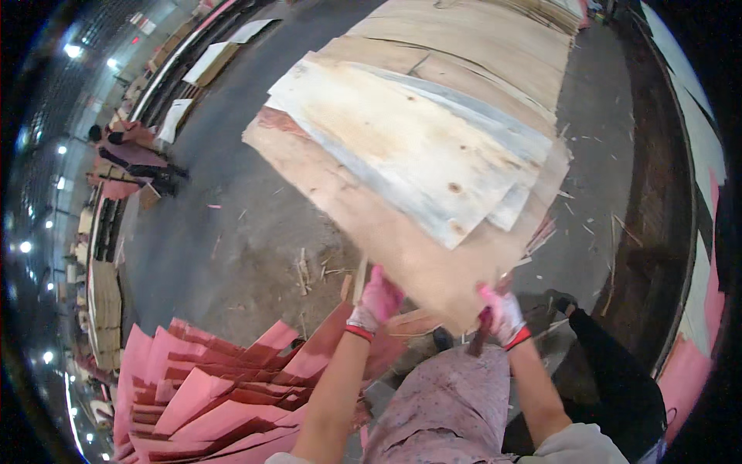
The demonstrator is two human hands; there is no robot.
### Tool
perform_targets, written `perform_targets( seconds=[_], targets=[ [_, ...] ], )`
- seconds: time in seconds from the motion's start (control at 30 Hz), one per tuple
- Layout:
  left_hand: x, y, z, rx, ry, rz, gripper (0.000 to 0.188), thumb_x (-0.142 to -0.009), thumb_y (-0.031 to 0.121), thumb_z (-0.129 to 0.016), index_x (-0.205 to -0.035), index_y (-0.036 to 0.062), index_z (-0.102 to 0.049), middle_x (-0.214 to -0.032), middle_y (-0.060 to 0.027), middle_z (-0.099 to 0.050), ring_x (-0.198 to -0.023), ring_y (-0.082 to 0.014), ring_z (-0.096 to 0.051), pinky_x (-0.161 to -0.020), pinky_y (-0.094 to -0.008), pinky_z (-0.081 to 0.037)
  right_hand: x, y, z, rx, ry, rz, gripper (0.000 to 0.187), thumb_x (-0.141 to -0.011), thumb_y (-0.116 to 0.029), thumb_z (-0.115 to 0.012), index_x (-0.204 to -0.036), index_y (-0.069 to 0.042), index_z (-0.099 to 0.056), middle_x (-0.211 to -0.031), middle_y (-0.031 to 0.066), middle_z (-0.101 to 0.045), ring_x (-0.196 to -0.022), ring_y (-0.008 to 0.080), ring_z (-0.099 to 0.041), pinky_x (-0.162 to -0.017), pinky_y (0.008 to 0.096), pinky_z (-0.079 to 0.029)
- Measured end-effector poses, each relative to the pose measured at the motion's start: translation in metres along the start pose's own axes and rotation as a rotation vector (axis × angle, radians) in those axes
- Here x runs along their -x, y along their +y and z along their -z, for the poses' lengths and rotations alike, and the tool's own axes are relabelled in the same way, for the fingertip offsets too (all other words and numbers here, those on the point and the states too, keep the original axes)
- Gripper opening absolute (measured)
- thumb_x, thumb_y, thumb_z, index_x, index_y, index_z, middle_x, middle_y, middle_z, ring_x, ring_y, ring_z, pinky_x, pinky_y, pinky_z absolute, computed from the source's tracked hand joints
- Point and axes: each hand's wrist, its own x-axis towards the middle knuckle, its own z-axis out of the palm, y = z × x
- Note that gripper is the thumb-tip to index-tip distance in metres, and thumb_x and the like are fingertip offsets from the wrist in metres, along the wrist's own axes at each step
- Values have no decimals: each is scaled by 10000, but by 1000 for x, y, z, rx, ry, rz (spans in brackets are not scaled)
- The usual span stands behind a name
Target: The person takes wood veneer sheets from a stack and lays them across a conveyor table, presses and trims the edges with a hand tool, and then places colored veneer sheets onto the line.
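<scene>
In a pink-and-white glove with a red cuff, my left hand (376, 301) grips the near edge of a large tan wood veneer sheet (386, 224). My right hand (502, 311), gloved the same way, is closed on that sheet's near right corner. A narrow dark reddish-brown piece (480, 331) shows beside the right fingers; its kind I cannot make out. On the tan sheet lie pale, knotty veneer sheets (410, 131), with greyish edges underneath. Both sets of fingers are partly hidden by the sheet or by blur.
Red-faced veneer sheets (209, 394) lie fanned in a pile at lower left. A long veneer stack (479, 35) stretches away ahead. Wood scraps (305, 274) litter the floor. Another person's dark-clothed leg (610, 356) is close at right; people (139, 158) work far left.
</scene>
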Motion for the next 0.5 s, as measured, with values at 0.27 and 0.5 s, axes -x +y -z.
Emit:
perform_targets(
  seconds=[0.27,0.5],
  targets=[
    [84,36,-13,-405,381,-89,423,-872,271,-626,-1178,-12,-548,-1123,-118,-613,-1045,-253,-583,-931,-386,-471,100,17,-28,668,-682,-559,274,-858,-297,-627,-979,-52,-653,-717,18,-640,-619,106,-602,-552,247,-484],
    [103,25,-11,-297,373,-48,355,-833,151,-674,-1139,12,-562,-1066,-111,-635,-924,-245,-634,-802,-402,-538,-39,-88,86,518,177,318,371,-809,-242,-651,-1062,12,-555,-929,104,-646,-810,189,-620,-697,314,-496]
  ],
)
